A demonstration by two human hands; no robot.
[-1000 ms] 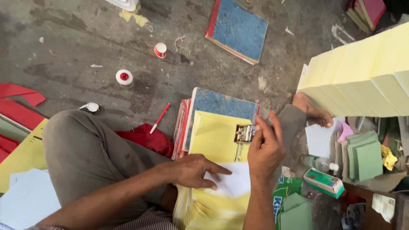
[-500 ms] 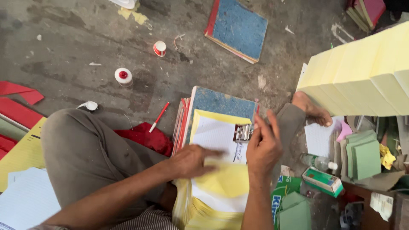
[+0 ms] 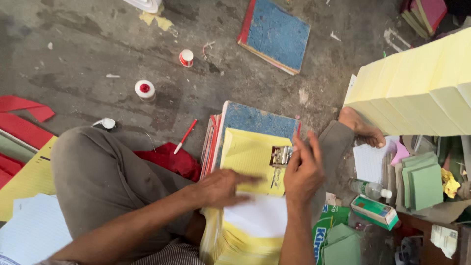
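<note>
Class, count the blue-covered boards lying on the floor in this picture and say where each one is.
2. One blue board lies alone at the top of the view. The other sits under the yellow pad near the hands. More may be hidden beneath the paper stacks.

Even, soft daylight, moderately bright; no hard shadows, only faint soft shade under knee and arms. No clear single source; yellow paper stacks at 2 o'clock brightest, near washed out, slight glare on top faces. Concrete floor at 10 o'clock flat, dull grey. Left hand at centre motion-blurred, fingers smeared; white sheet beneath also soft. Right hand sharper. Slight wide-angle stretch towards corners. Overall compression softness.
</note>
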